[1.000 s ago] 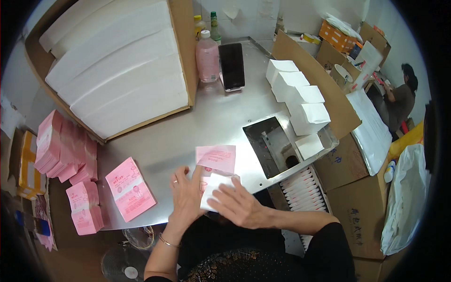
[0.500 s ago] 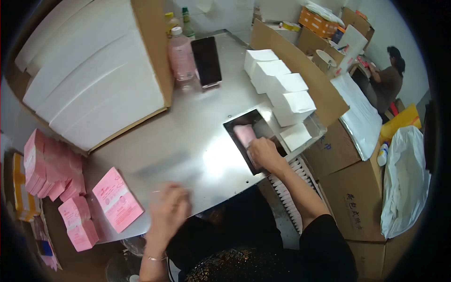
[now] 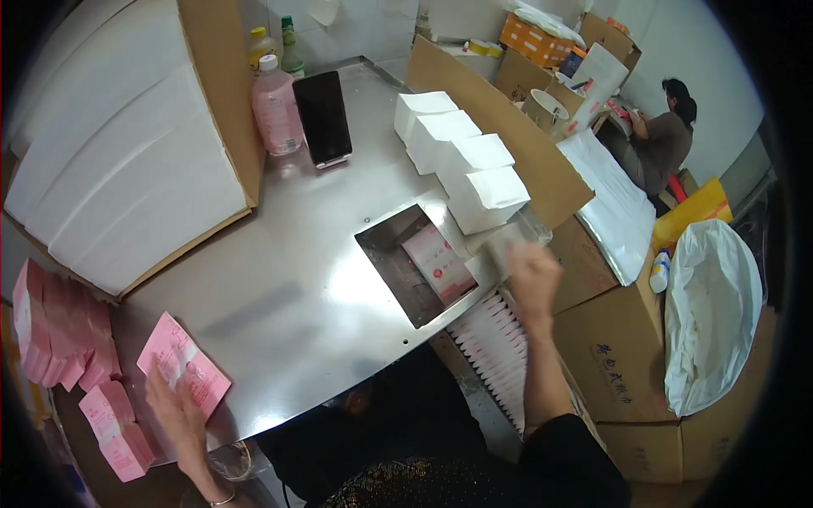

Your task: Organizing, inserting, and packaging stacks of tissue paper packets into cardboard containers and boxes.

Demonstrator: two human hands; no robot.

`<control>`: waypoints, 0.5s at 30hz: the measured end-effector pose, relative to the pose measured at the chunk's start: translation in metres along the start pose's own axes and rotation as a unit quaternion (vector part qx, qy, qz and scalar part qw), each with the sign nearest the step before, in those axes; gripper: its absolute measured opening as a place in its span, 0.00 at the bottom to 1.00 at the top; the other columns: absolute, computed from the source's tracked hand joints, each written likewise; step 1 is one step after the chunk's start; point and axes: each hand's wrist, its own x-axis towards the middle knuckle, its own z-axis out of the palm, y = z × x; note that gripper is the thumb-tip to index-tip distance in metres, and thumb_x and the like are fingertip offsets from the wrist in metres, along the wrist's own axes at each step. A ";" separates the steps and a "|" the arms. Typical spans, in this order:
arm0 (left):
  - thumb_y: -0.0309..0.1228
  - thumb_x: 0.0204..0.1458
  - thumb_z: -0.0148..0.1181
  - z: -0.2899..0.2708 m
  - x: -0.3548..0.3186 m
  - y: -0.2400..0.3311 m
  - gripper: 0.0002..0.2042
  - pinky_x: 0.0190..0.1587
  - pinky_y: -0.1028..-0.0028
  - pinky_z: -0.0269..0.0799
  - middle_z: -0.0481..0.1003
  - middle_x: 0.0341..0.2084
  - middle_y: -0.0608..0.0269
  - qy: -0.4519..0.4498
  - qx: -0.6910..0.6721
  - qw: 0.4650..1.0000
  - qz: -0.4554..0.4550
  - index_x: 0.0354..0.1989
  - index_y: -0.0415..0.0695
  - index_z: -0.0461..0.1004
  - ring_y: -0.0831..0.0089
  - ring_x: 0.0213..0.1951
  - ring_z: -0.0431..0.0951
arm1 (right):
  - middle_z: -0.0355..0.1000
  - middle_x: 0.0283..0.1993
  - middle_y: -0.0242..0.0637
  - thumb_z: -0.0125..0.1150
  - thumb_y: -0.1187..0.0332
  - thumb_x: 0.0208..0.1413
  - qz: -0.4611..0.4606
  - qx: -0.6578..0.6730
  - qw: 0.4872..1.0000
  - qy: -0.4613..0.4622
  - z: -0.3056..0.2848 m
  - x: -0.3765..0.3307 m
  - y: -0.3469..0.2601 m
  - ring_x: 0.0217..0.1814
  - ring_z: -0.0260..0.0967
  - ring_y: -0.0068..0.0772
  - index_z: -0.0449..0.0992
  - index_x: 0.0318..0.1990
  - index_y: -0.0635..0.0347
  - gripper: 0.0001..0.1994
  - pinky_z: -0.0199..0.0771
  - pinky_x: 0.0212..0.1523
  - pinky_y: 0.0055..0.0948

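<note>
My left hand (image 3: 175, 411) rests on a flat stack of pink printed wrappers (image 3: 193, 360) at the table's left edge, fingers stretched out over it. Blurred by motion, my right hand (image 3: 533, 284) is at the near end of a row of white folded tissue stacks (image 3: 484, 196). Its fingers are too smeared to show whether they hold anything. Between the hands, the steel table has a square opening (image 3: 391, 258). A pink and white packet (image 3: 439, 264) lies tilted inside it, against the right side, with neither hand on it.
Bundles of pink wrappers (image 3: 63, 334) stand at far left, beside a large carton of white sheets (image 3: 127, 144). A phone on a stand (image 3: 323, 118) and a pink-liquid bottle (image 3: 277, 110) are behind. Cartons (image 3: 631, 356) and a white bag (image 3: 713, 317) fill the right; another person sits beyond.
My right hand has let go of the pink packet in the opening and moved right to the tissue row. My left hand has moved left onto the pink wrappers. The view has shifted.
</note>
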 end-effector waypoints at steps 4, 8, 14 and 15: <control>0.25 0.55 0.59 -0.022 0.004 -0.007 0.14 0.49 0.56 0.65 0.72 0.38 0.49 -0.088 0.040 0.995 0.027 0.50 0.39 0.70 0.51 0.44 0.69 | 0.72 0.37 0.36 0.63 0.74 0.49 -0.167 -0.116 0.955 0.217 -0.031 0.050 -0.065 0.39 0.67 0.37 0.83 0.36 0.59 0.07 0.68 0.39 0.35; 0.25 0.53 0.61 -0.005 0.013 -0.017 0.08 0.44 0.59 0.66 0.72 0.31 0.53 -0.153 -0.033 0.987 -0.047 0.40 0.38 0.70 0.54 0.41 0.70 | 0.70 0.34 0.36 0.64 0.68 0.48 -0.295 -0.290 0.901 0.130 0.014 0.085 -0.061 0.43 0.66 0.40 0.81 0.33 0.58 0.06 0.62 0.40 0.41; 0.25 0.53 0.62 -0.006 0.006 -0.010 0.07 0.40 0.61 0.66 0.72 0.27 0.55 -0.078 -0.062 0.995 -0.018 0.36 0.39 0.70 0.56 0.35 0.71 | 0.69 0.34 0.40 0.62 0.66 0.52 -0.263 -0.332 0.906 0.031 0.034 0.084 -0.056 0.42 0.66 0.41 0.78 0.29 0.61 0.07 0.61 0.41 0.43; 0.25 0.53 0.62 -0.007 0.008 -0.014 0.07 0.40 0.60 0.66 0.72 0.27 0.55 -0.102 -0.099 0.989 -0.038 0.36 0.39 0.70 0.56 0.36 0.71 | 0.69 0.34 0.40 0.62 0.66 0.52 -0.263 -0.331 0.906 0.032 0.036 0.082 -0.052 0.42 0.66 0.41 0.78 0.29 0.61 0.07 0.61 0.41 0.43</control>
